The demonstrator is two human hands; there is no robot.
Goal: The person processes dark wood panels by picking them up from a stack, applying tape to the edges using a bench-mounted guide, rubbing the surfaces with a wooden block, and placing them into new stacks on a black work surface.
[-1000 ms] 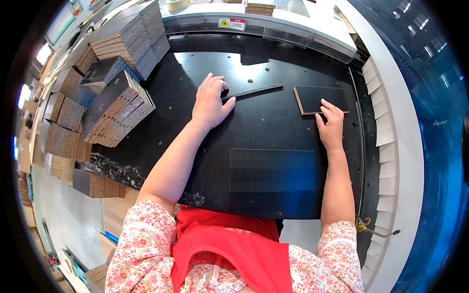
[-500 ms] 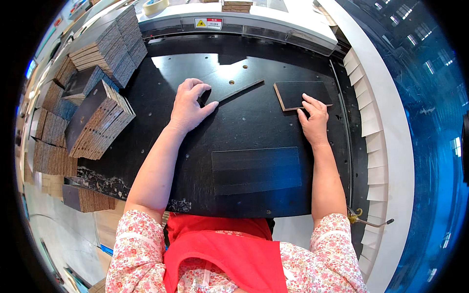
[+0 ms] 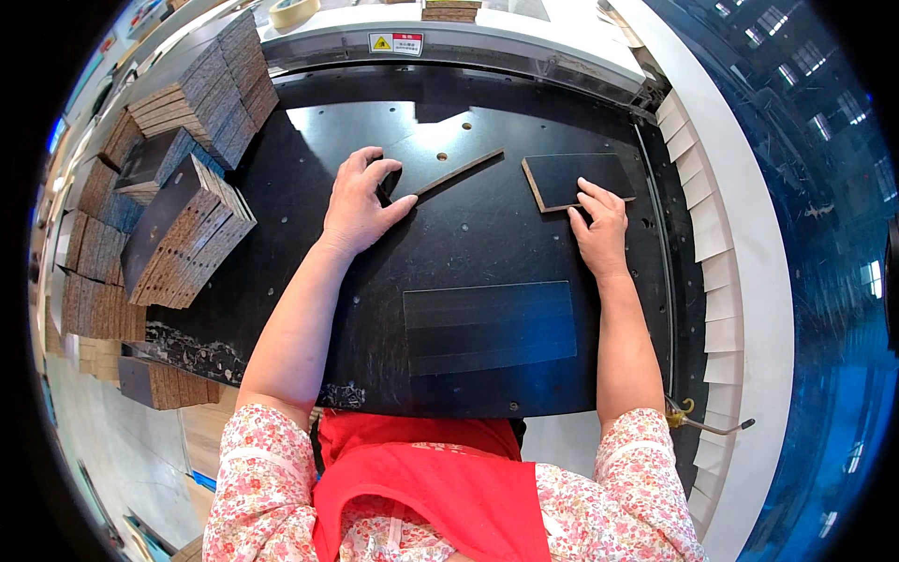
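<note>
My left hand (image 3: 361, 204) is closed on the left end of a dark chipboard piece (image 3: 459, 174), thumb on the near side and fingers beyond. Only its narrow brown edge stands out, slanting away to the right; its black face blends with the black tabletop (image 3: 375, 281). Farther right, a small rectangular chipboard panel (image 3: 571, 178) with a dark face and brown cut edges lies on the table. My right hand (image 3: 601, 225) pinches its near edge, fingertips on top and thumb at the rim.
Stacked chipboard pieces (image 3: 192, 239) crowd the left side, with a taller stack (image 3: 201, 94) behind. A faintly outlined dark rectangle (image 3: 490, 328) shows on the near tabletop. White pleated guard (image 3: 712, 244) lines the right; a pale machine beam (image 3: 506, 42) with tape roll (image 3: 294, 11) crosses the back.
The view has shifted very slightly. Both hands and the chipboard pieces stay in nearly the same places.
</note>
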